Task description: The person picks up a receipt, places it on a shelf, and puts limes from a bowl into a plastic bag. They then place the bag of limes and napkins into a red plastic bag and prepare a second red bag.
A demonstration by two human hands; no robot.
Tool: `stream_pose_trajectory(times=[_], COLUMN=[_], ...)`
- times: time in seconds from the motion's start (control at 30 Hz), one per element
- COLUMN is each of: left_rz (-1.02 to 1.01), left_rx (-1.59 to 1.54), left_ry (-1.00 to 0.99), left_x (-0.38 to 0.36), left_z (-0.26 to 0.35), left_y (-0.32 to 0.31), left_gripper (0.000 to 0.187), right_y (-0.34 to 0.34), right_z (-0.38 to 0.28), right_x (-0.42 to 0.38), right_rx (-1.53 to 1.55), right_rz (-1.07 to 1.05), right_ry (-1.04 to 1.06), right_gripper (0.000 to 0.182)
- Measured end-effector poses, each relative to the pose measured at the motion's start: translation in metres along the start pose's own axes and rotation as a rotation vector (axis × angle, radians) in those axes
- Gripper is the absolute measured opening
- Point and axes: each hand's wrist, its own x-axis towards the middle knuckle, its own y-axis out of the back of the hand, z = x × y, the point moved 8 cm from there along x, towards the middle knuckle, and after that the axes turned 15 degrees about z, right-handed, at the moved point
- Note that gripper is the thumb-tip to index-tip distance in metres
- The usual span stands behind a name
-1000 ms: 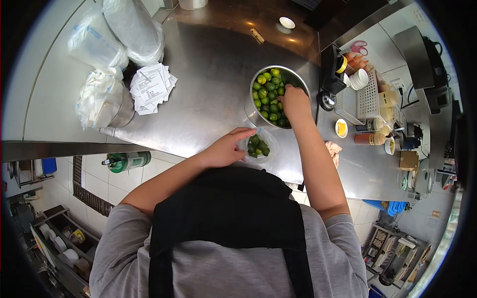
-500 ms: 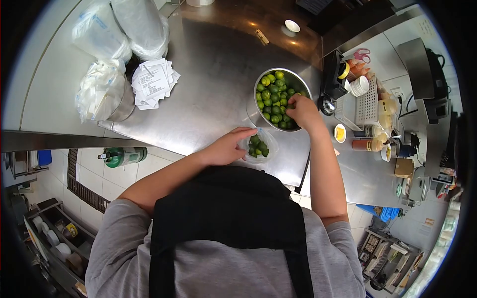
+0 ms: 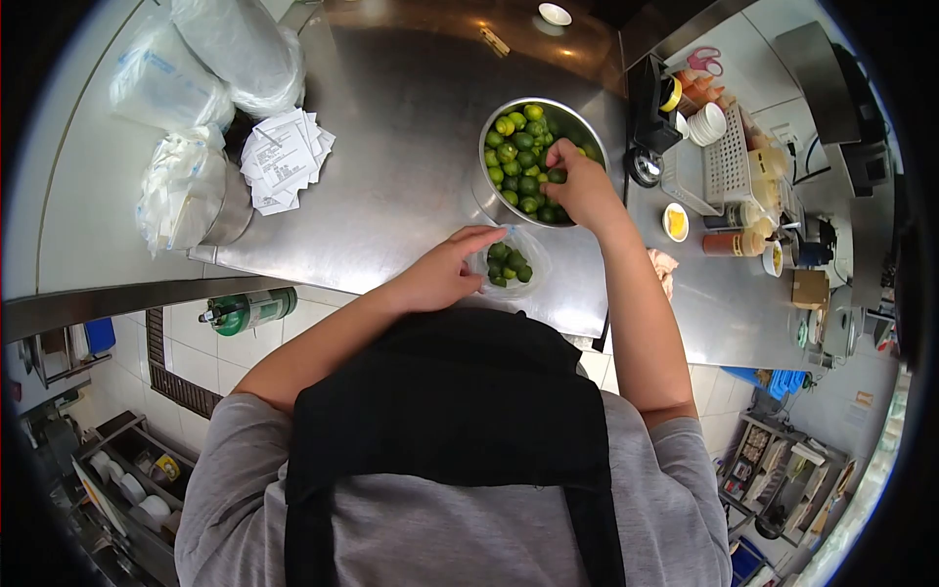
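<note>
A steel bowl [image 3: 481, 191] full of small green limes [image 3: 509, 154] stands on the metal counter. My right hand [image 3: 584, 191] reaches over its right side, thumb and fingers closed on a lime [image 3: 557, 176]. Nearer to me, a clear plastic bag [image 3: 540, 264] sits with its mouth open and several limes [image 3: 508, 264] inside. At the bag's left edge is my left hand [image 3: 452, 269], its index finger and thumb gripping the rim from both sides. The other fingers of that hand are partly hidden.
To the left, paper receipts [image 3: 284, 157] lie beside a metal container [image 3: 232, 205] and wrapped plastic packs [image 3: 249, 59]. On the right are a white basket [image 3: 729, 161], sauce bottles [image 3: 729, 244] and a small yellow-filled bowl [image 3: 675, 222]. A small white bowl [image 3: 555, 14] stands at the back.
My right hand has shifted slightly left within the bowl, and a lime now shows between its fingers. My left hand stays at the bag. The whole view has tilted a little.
</note>
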Motion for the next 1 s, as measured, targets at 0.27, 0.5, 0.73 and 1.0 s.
stream_pose_trajectory(times=[0.27,0.5,0.73,1.0], left_rz=[-0.005,0.016,0.037,-0.037], left_rx=[-0.008,0.005,0.113,0.224], left_ry=[0.009,0.02,-0.033,-0.186], left_x=[-0.007,-0.009,-0.023,-0.049], left_z=[0.001,0.009,0.053,0.06], left_y=[0.005,0.009,0.01,0.01], left_gripper=[0.071,0.071,0.068,0.065], right_y=[0.034,0.025,0.006,0.014], right_z=[-0.073,-0.045,-0.029,-0.032], right_x=[-0.066,-0.117,-0.142,-0.17], right_rx=[0.373,0.234,0.301,0.765], right_rz=[-0.076,0.173,0.061,-0.151], right_ry=[0.069,0.077,-0.177,-0.48], right_gripper=[0.024,0.03,0.029,0.02])
